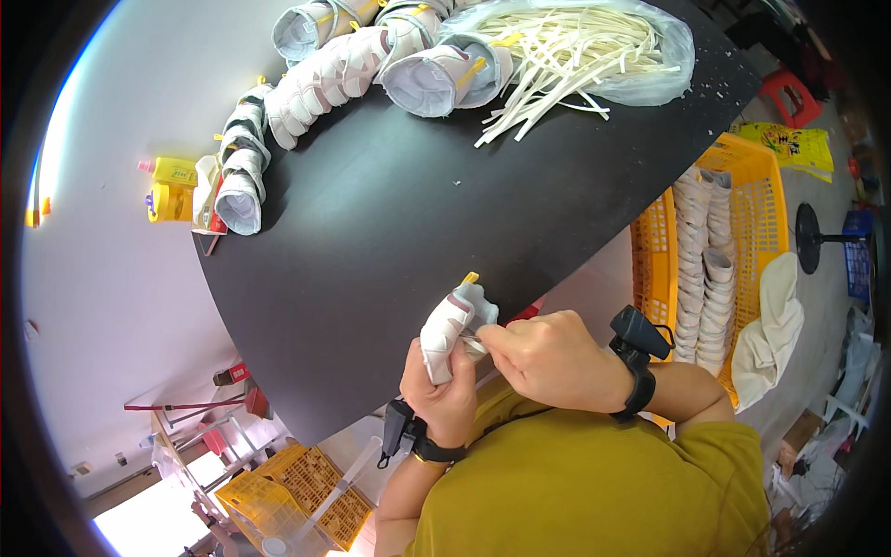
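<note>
A small white shoe upper (445,327) with pale mauve trim and a yellow heel loop sits in my left hand (438,395). My fingers wrap round it from below, near the table's front edge. My right hand (549,351) is closed, its fingertips pinched together at the upper's opening. What they grip there is too small to make out. Rows of similar uppers (334,79), nested one into another, lie along the far left of the black table (371,232). A bundle of flat cream laces (585,42) spills from a clear plastic bag at the back.
To the right of the table stands a yellow plastic basket (770,200) holding stacked uppers, with a cream cloth (772,325) over its side. Yellow bottles (172,190) stand beyond the left edge. Another yellow crate (316,492) is at lower left; a red stool (791,97) is at far right.
</note>
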`<state>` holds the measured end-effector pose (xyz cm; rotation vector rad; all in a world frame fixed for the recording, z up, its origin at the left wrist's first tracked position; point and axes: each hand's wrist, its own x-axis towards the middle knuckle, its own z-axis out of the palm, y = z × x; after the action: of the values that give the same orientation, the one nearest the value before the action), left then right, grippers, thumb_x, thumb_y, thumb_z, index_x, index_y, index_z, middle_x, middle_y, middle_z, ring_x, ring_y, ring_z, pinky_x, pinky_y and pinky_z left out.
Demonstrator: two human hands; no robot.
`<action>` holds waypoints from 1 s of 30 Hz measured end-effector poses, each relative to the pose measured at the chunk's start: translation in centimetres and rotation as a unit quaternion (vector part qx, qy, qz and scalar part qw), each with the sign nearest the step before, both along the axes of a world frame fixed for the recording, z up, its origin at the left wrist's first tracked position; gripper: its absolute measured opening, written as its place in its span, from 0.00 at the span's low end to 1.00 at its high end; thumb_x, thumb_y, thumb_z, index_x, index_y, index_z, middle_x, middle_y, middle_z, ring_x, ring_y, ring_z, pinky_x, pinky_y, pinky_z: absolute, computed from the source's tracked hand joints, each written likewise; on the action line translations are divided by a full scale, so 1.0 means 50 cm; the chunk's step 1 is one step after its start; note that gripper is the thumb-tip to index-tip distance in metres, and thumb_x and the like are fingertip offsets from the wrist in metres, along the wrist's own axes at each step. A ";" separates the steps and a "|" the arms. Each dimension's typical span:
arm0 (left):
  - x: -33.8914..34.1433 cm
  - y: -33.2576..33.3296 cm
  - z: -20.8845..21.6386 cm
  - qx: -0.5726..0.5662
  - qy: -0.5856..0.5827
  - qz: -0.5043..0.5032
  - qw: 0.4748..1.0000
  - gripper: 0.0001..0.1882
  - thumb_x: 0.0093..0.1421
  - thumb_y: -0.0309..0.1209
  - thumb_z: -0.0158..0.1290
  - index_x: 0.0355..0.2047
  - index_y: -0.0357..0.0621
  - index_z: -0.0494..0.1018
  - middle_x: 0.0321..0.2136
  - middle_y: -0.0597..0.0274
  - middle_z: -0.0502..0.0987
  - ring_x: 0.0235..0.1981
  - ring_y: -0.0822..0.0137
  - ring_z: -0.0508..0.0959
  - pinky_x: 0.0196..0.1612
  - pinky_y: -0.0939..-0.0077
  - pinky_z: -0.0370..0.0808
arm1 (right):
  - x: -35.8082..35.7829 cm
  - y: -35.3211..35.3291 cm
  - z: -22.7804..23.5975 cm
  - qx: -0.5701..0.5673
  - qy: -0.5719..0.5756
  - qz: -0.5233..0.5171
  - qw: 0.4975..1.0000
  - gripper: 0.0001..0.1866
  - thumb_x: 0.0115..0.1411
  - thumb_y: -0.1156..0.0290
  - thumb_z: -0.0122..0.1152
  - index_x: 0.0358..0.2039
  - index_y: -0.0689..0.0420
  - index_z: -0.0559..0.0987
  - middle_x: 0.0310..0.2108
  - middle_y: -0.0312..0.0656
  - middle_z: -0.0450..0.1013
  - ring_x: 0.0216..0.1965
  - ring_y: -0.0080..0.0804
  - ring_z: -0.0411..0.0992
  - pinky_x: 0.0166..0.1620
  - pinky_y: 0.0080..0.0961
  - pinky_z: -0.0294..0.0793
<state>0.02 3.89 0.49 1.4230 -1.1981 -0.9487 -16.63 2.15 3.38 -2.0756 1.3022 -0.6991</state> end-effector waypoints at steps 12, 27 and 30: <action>0.004 -0.025 0.006 -0.157 -0.247 -0.043 0.955 0.10 0.52 0.13 0.54 0.36 0.33 0.76 0.25 0.56 0.74 0.22 0.64 0.75 0.26 0.74 0.71 | 0.016 -0.044 -0.055 0.227 -0.302 0.044 0.925 0.09 0.62 0.73 0.51 0.34 0.65 0.77 0.22 0.45 0.76 0.17 0.38 0.74 0.23 0.27 0.71; 0.065 -0.085 0.043 0.075 0.095 0.040 0.992 0.06 0.63 0.25 0.55 0.40 0.36 0.76 0.30 0.64 0.80 0.27 0.75 0.76 0.28 0.81 0.70 | -0.027 -0.044 0.046 0.067 -0.096 0.052 0.992 0.06 0.59 0.71 0.56 0.30 0.60 0.73 0.15 0.51 0.71 0.19 0.51 0.74 0.24 0.44 0.73; 0.081 -0.069 0.034 0.145 0.277 -0.059 0.948 0.10 0.64 0.25 0.54 0.46 0.40 0.74 0.38 0.62 0.80 0.32 0.75 0.78 0.29 0.82 0.71 | -0.026 -0.081 0.017 0.048 -0.195 -0.047 0.978 0.08 0.57 0.67 0.62 0.34 0.57 0.80 0.21 0.47 0.76 0.22 0.44 0.76 0.27 0.33 0.75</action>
<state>4.05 0.43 2.17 1.1893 -0.7443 -1.5366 -17.92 -1.90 4.25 -1.6999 1.1871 -1.0074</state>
